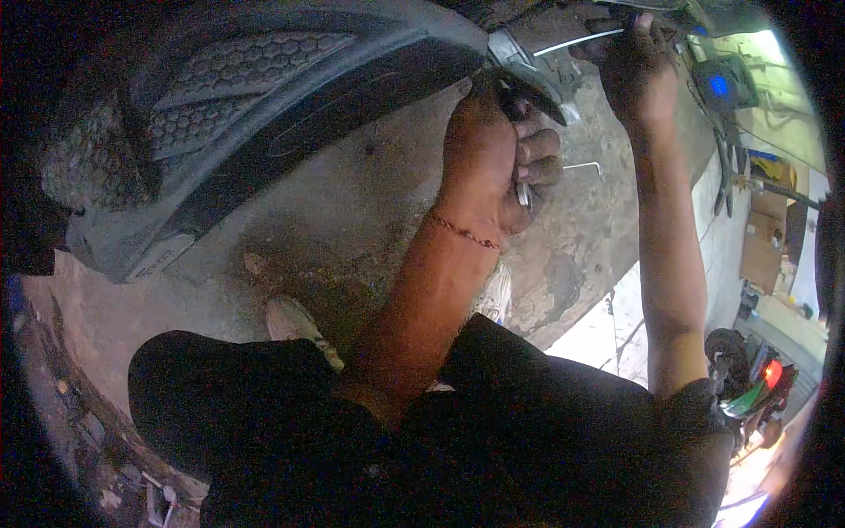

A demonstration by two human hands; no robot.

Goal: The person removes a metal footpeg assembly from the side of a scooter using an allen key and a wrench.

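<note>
In the head view, we look down at a person's two bare arms reaching up over a stained concrete floor (563,299). A big grey moulded panel (352,99) with a honeycomb pattern fills the upper left, curving toward the top centre, where its end comes up beside the hands.

The left hand (497,145) has its fingers curled around something we mostly cannot see; a small metal piece (525,195) pokes out of the fist, and a red cord (465,231) circles the wrist. The right hand (641,75), farther up and in shadow, grasps one end of a thin bright rod (576,41), whose other end points at the panel's tip.

A bent metal key (591,165) lies loose on the floor, apart from both hands. Pliers (723,172) show at right.

We judge the work to be midway: both hands are occupied at the panel's end, and nothing looks finished. What is done and what is left, we cannot tell.
</note>
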